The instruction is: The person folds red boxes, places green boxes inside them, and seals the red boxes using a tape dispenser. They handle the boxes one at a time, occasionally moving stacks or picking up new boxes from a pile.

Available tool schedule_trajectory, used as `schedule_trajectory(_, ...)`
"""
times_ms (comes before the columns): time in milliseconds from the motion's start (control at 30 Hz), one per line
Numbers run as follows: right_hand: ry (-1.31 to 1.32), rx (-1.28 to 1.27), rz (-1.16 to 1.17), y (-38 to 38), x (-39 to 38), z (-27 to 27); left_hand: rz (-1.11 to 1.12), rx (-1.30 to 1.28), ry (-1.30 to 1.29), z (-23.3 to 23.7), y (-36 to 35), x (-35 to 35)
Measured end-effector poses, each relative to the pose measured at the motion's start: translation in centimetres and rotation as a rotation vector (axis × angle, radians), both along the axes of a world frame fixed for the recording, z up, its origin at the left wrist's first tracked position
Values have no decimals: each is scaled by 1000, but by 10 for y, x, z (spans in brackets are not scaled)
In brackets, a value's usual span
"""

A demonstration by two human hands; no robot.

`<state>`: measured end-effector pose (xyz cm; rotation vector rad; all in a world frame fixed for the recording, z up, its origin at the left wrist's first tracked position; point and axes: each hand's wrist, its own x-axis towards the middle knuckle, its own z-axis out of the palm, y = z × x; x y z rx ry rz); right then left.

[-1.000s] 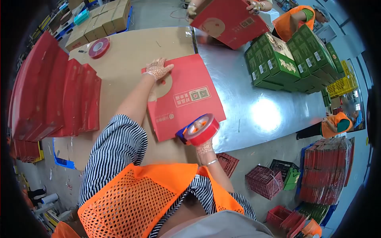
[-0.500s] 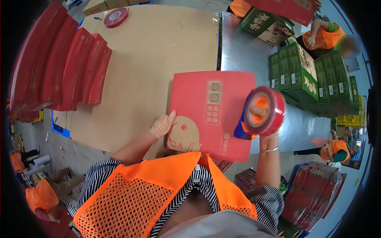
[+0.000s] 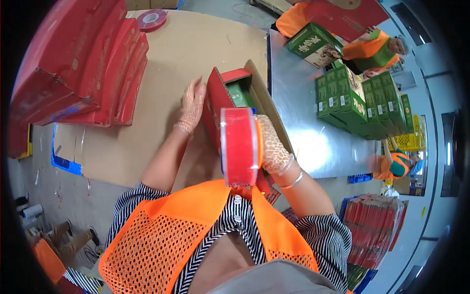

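A red carton [image 3: 212,100] stands on its side on the cardboard-covered table [image 3: 171,54], its open flaps facing up and right, with something green inside. My right hand [image 3: 272,147], in a patterned glove, is closed on a tape dispenser with a large roll of red tape [image 3: 238,147], held above the near part of the carton. The roll hides that part of the carton. My left hand [image 3: 193,104], gloved too, is just left of the carton with its fingers extended, holding nothing.
Red cartons [image 3: 93,63] are stacked at the left, near a spare tape roll [image 3: 152,20]. Green boxes [image 3: 342,98] stand on the metal table [image 3: 298,93] at the right. People in orange vests are at the upper right and far right. Flattened red cartons [image 3: 369,223] are piled lower right.
The red carton has turned from lying flat to standing with its open side showing. My left hand has come off it and moved up. My right hand has moved left with the dispenser.
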<state>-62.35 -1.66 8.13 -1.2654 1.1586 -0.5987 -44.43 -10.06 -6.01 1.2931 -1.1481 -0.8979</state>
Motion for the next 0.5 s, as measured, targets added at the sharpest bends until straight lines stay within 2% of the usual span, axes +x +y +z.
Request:
schedule_trajectory(33,-169,105,-110,3,4,3,14,-355,63,13,-9,-4)
schedule_trajectory(67,59,-169,57,1,2,-7,1,-354,64,35,-15,-5)
schedule_trajectory(100,290,-434,225,-1,-2,-16,-176,-246,110,59,-17,-5)
schedule_trajectory(133,157,-326,143,1,-1,-5,-353,-133,155,70,-21,-5)
schedule_trajectory(167,-35,-65,-85,10,-9,19,-369,-124,155,68,-27,-7)
schedule_trajectory(200,-505,-30,-99,7,-36,13,-384,-74,157,64,-34,-10)
schedule_trajectory(267,-523,-262,-308,37,-42,60,-367,-21,76,59,-45,-13)
schedule_trajectory(300,-505,100,-490,33,-71,78,-388,-7,77,61,-39,-12)
schedule_trajectory(367,-584,180,-412,37,-134,70,-478,90,248,78,-32,-8)
schedule_trajectory(400,-591,182,-426,44,-138,57,-506,125,247,87,-28,-7)
schedule_trajectory(467,-657,262,-402,57,-132,32,-544,156,152,83,-33,-6)
schedule_trajectory(500,-688,220,-498,60,-124,20,-568,177,61,81,-39,-7)
